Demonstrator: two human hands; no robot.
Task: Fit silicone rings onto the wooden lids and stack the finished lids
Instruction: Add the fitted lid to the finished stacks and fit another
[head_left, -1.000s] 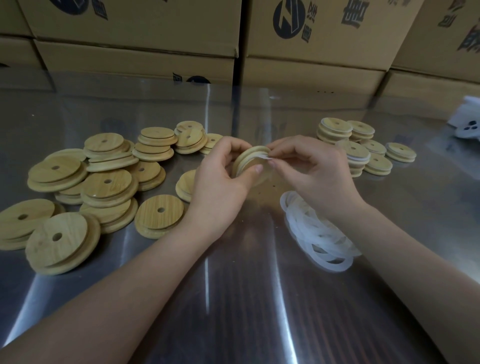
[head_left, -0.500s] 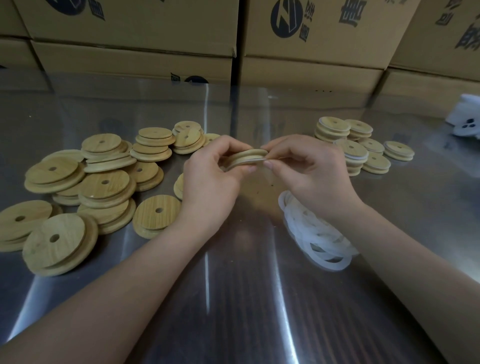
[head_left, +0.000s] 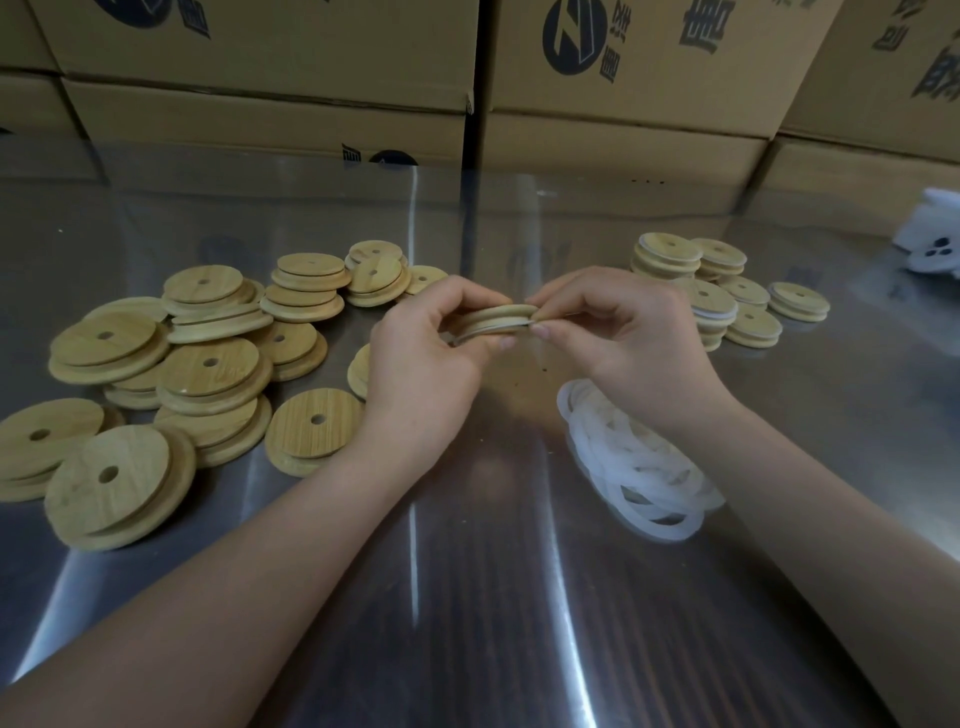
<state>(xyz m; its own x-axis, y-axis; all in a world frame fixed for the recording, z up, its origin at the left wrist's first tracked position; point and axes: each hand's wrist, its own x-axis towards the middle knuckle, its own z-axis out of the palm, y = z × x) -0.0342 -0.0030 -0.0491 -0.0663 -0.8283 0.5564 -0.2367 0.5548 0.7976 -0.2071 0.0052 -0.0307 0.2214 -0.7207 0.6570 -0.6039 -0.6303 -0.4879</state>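
One lid (head_left: 496, 318) pinched, left fingers (head_left: 462, 296), right fingers (head_left: 566, 296)

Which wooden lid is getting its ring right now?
On the shiny metal table, look above the middle. The left hand and right hand pinch one wooden lid between them. Only it is held up, with a silicone ring round its edge.

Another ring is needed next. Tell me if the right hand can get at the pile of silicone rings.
Probably yes, once freed: the right hand pinches the wooden lid together with the left hand, and the pile of silicone rings lies on the table right by its wrist, nothing on top.
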